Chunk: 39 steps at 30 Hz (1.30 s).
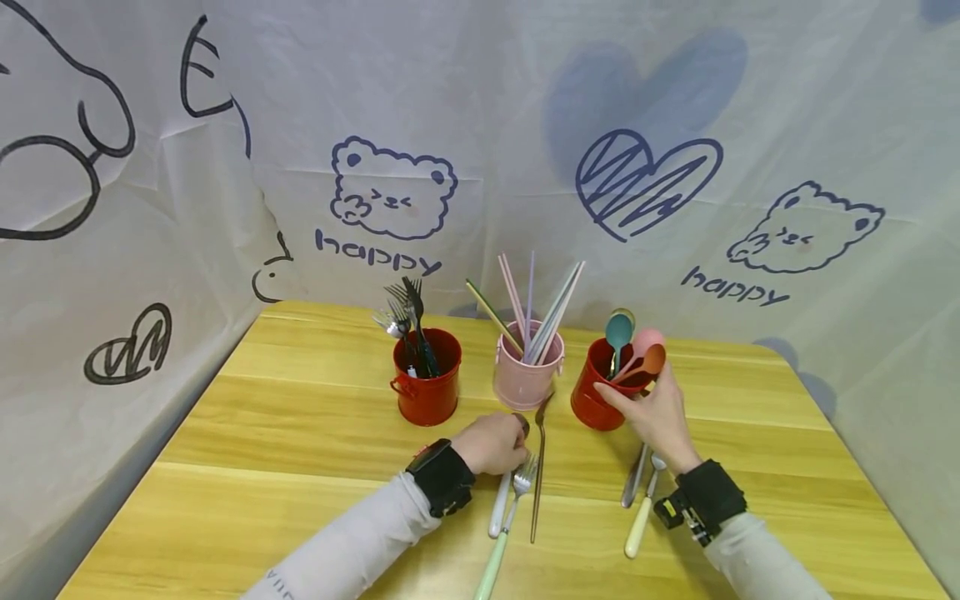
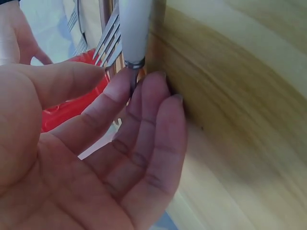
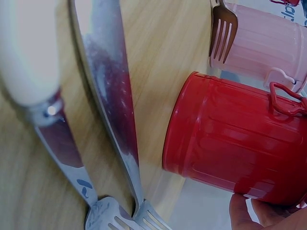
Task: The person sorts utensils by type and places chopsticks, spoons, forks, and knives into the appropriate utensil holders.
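Note:
My left hand point(image 1: 491, 444) is over the table's middle, fingers curled round the thin metal neck of a white-handled spoon point(image 1: 499, 506). Its dark bowl shows past the knuckles. In the left wrist view the fingertips are at that neck, just below the white handle point(image 2: 133, 31). Beside it lie a green-handled fork point(image 1: 495, 558) and a copper-coloured fork point(image 1: 538, 475). With my right hand point(image 1: 663, 417) I grip the right red bucket point(image 1: 592, 407), thumb across its rim. Teal, pink and orange spoons point(image 1: 619, 330) stand in it. My right fingertips point(image 3: 240, 208) touch its side.
A pink bucket point(image 1: 517, 385) of chopsticks stands in the middle, and a red bucket point(image 1: 427, 404) of forks at the left. A cream-handled fork point(image 1: 639, 525) and a silver fork point(image 1: 634, 483) lie below my right hand. A drawn-on white cloth point(image 1: 480, 167) hangs behind.

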Each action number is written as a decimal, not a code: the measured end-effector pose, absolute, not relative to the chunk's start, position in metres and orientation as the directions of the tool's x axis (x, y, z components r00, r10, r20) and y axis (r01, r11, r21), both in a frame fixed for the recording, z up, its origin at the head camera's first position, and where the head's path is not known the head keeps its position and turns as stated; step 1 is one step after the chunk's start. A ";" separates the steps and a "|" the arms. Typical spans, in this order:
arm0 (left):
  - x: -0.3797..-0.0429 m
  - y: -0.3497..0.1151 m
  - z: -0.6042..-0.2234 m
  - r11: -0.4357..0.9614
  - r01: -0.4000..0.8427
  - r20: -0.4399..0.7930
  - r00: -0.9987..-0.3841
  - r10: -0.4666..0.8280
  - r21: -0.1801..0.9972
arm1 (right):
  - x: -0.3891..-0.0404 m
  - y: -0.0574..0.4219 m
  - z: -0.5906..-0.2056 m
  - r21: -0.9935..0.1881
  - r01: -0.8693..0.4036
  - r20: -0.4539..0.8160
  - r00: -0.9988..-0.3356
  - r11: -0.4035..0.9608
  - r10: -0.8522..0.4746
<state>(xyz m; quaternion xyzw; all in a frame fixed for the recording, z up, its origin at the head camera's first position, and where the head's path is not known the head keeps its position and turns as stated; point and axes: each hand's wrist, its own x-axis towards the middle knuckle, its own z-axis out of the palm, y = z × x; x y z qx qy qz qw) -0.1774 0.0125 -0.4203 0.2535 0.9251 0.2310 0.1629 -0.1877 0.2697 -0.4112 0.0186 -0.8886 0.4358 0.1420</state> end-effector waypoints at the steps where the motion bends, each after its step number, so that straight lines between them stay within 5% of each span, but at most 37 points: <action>1: -0.178 0.011 -0.420 0.762 0.394 -0.180 -0.819 0.545 0.514 | -0.187 0.270 -0.411 -0.771 -0.156 0.266 -0.960 0.618 0.090; 29: -0.178 0.003 -0.423 0.712 0.478 -0.062 -0.808 0.586 0.515 | -0.189 0.271 -0.412 -0.759 -0.146 0.265 -0.960 0.634 0.096; 39: -0.180 0.000 -0.425 0.675 0.420 -0.067 -0.819 0.570 0.607 | -0.188 0.270 -0.411 -0.765 -0.134 0.252 -0.963 0.630 0.101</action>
